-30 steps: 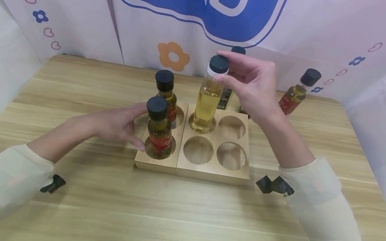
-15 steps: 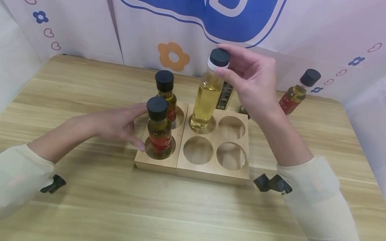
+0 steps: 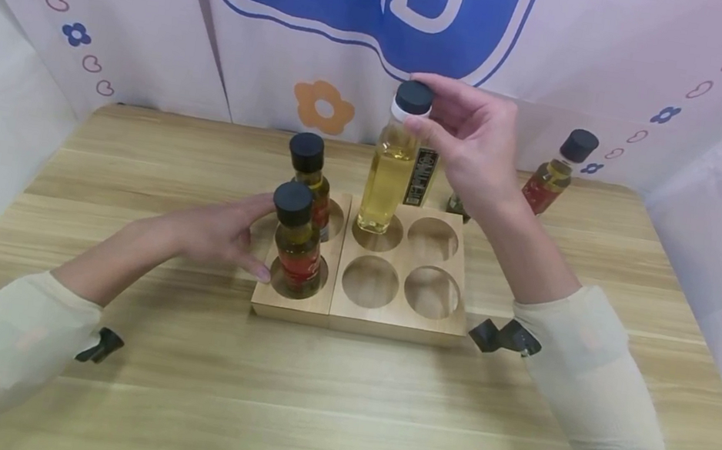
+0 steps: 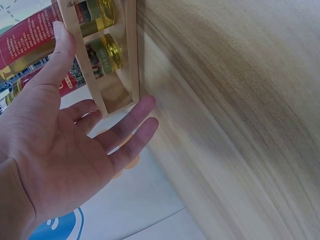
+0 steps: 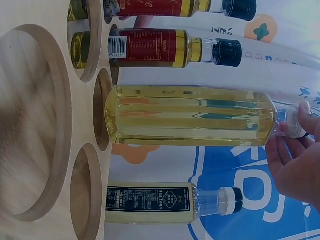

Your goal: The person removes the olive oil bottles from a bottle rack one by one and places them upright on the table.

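My right hand (image 3: 477,149) pinches the neck of a clear oil bottle (image 3: 387,182), just below its black cap. The bottle holds pale yellow oil and is nearly upright, its base right over the back hole of the wooden rack (image 3: 394,333). In the right wrist view, the bottle's lower end (image 5: 114,116) overlaps that hole's rim. My left hand (image 3: 209,230) rests at the rack's left side, its thumb at the front edge and the other fingers loosely extended. Beside it, two red-labelled oil bottles, one in front (image 3: 299,266) and one behind (image 3: 320,192), stand in the rack's left holes.
Behind the rack stands another pale oil bottle (image 5: 150,202) with a black label, partly hidden by my right hand in the head view. A red-labelled bottle (image 3: 544,186) stands at the back right. A patterned white sheet (image 3: 251,69) hangs behind the wooden table (image 3: 334,408).
My right hand has raised the clear oil bottle, and its base has moved up and back out of the hole. My left hand has stayed in place.
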Action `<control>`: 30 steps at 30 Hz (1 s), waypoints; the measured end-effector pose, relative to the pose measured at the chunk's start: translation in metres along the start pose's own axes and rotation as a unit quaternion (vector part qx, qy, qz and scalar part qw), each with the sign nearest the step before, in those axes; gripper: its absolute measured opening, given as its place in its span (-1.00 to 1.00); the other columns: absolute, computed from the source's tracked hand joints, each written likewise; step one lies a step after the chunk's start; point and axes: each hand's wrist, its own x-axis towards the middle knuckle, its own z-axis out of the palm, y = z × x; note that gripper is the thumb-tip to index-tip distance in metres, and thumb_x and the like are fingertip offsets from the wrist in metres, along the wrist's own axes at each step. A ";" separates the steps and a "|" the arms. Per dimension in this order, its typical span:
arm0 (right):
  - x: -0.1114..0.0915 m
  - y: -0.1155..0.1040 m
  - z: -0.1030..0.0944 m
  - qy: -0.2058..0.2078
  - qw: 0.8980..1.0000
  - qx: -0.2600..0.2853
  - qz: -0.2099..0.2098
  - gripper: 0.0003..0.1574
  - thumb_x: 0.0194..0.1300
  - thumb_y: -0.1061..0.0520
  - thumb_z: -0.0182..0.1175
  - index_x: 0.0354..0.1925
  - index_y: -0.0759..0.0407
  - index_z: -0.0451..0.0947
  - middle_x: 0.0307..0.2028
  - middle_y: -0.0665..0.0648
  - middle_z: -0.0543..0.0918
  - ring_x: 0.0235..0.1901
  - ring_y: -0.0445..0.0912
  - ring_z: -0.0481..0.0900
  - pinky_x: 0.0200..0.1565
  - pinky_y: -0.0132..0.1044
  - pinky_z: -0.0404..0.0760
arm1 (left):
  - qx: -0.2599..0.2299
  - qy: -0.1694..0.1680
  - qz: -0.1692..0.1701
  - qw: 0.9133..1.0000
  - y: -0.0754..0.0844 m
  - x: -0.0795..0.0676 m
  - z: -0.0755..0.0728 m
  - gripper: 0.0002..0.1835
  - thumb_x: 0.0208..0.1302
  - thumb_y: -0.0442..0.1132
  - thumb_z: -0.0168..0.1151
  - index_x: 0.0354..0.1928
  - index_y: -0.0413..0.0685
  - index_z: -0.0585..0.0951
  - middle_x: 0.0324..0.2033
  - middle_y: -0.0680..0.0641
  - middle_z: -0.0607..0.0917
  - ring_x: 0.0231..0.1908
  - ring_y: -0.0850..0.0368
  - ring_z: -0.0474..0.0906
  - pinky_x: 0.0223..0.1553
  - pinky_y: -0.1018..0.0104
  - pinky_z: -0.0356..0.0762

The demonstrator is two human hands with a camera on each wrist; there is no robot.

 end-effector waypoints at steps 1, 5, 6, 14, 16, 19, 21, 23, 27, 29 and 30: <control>0.000 0.000 0.000 0.001 1.000 0.000 0.000 -0.55 0.20 0.58 0.34 0.08 0.47 0.66 -0.01 0.33 0.76 -0.05 -0.05 0.79 0.13 -0.22 0.69 | 0.000 0.001 0.001 1.000 0.000 0.000 0.000 0.24 0.11 -0.09 0.62 0.67 0.05 -0.03 0.60 -0.39 -0.04 -0.27 -0.04 0.59 -0.21 0.14 0.65; 0.002 0.002 0.000 0.006 1.000 -0.003 0.004 -0.55 0.20 0.57 0.34 0.09 0.46 0.65 0.01 0.34 0.76 -0.05 -0.04 0.79 0.14 -0.23 0.69 | 0.002 0.002 0.007 1.000 0.001 0.000 0.001 0.24 0.11 -0.09 0.62 0.67 0.05 -0.04 0.60 -0.37 -0.01 -0.30 -0.03 0.58 -0.22 0.14 0.63; 0.003 0.002 0.000 0.007 1.000 -0.002 0.006 -0.54 0.21 0.57 0.34 0.09 0.46 0.65 0.02 0.34 0.75 -0.04 -0.04 0.79 0.14 -0.23 0.69 | 0.001 0.002 0.006 1.000 0.002 0.001 0.001 0.25 0.11 -0.10 0.62 0.67 0.05 -0.05 0.60 -0.36 0.00 -0.31 -0.03 0.58 -0.23 0.14 0.63; 0.008 0.005 0.000 0.012 1.000 0.000 0.004 -0.54 0.22 0.55 0.34 0.11 0.50 0.62 0.05 0.37 0.73 -0.02 -0.03 0.78 0.16 -0.22 0.67 | 0.008 0.005 0.011 1.000 0.001 0.001 0.001 0.25 0.12 -0.09 0.62 0.67 0.02 -0.06 0.60 -0.34 0.01 -0.07 -0.14 0.57 -0.16 0.13 0.63; 0.009 0.006 0.000 0.014 1.000 0.002 0.006 -0.54 0.22 0.54 0.35 0.11 0.49 0.62 0.05 0.36 0.73 -0.02 -0.02 0.78 0.17 -0.22 0.67 | 0.006 0.005 0.012 1.000 0.001 0.001 0.001 0.25 0.12 -0.10 0.62 0.67 0.02 -0.06 0.60 -0.35 0.00 -0.07 -0.15 0.57 -0.17 0.13 0.63; 0.012 0.006 0.000 0.021 1.000 0.005 0.011 -0.54 0.21 0.54 0.36 0.11 0.47 0.63 0.06 0.35 0.73 0.00 -0.01 0.78 0.17 -0.22 0.66 | 0.009 0.006 0.012 1.000 0.002 0.001 0.001 0.25 0.11 -0.09 0.63 0.67 0.06 -0.04 0.60 -0.34 0.02 -0.13 -0.11 0.58 -0.18 0.14 0.63; 0.013 0.007 0.000 0.025 1.000 0.007 0.013 -0.53 0.21 0.54 0.37 0.11 0.46 0.64 0.06 0.35 0.73 0.01 -0.01 0.77 0.18 -0.22 0.66 | 0.007 0.005 0.009 1.000 0.002 0.001 0.000 0.25 0.11 -0.09 0.63 0.67 0.08 -0.05 0.60 -0.33 0.02 -0.20 -0.09 0.59 -0.20 0.14 0.63; 0.014 0.008 0.001 0.028 1.000 0.004 0.010 -0.53 0.20 0.53 0.37 0.11 0.46 0.64 0.05 0.35 0.73 0.01 -0.02 0.77 0.18 -0.23 0.66 | 0.007 0.005 0.012 1.000 0.002 0.001 0.000 0.25 0.11 -0.09 0.62 0.67 0.07 -0.06 0.60 -0.33 0.01 -0.14 -0.10 0.57 -0.19 0.16 0.62; 0.016 0.009 0.003 0.029 1.000 -0.010 0.000 -0.52 0.22 0.51 0.38 0.13 0.47 0.62 0.05 0.35 0.73 0.00 -0.02 0.78 0.17 -0.22 0.67 | 0.005 0.005 0.013 1.000 0.002 0.001 0.001 0.27 0.11 -0.09 0.62 0.68 0.04 -0.09 0.61 -0.32 -0.01 0.07 -0.22 0.53 -0.08 0.02 0.65; 0.017 0.010 0.003 0.029 0.999 -0.013 -0.001 -0.52 0.23 0.51 0.37 0.14 0.48 0.61 0.05 0.35 0.73 0.00 -0.02 0.78 0.17 -0.22 0.67 | 0.007 0.004 0.016 1.000 0.002 0.001 0.001 0.29 0.11 -0.08 0.62 0.68 0.06 -0.11 0.62 -0.30 -0.02 0.28 -0.30 0.41 0.09 -0.13 0.61; 0.017 0.010 0.004 0.030 0.999 -0.012 0.001 -0.52 0.23 0.51 0.36 0.14 0.48 0.61 0.05 0.34 0.73 0.00 -0.01 0.78 0.17 -0.22 0.67 | 0.009 0.004 0.015 1.000 0.002 0.000 0.001 0.29 0.11 -0.07 0.62 0.68 0.06 -0.12 0.62 -0.29 -0.02 0.35 -0.32 0.35 0.14 -0.19 0.58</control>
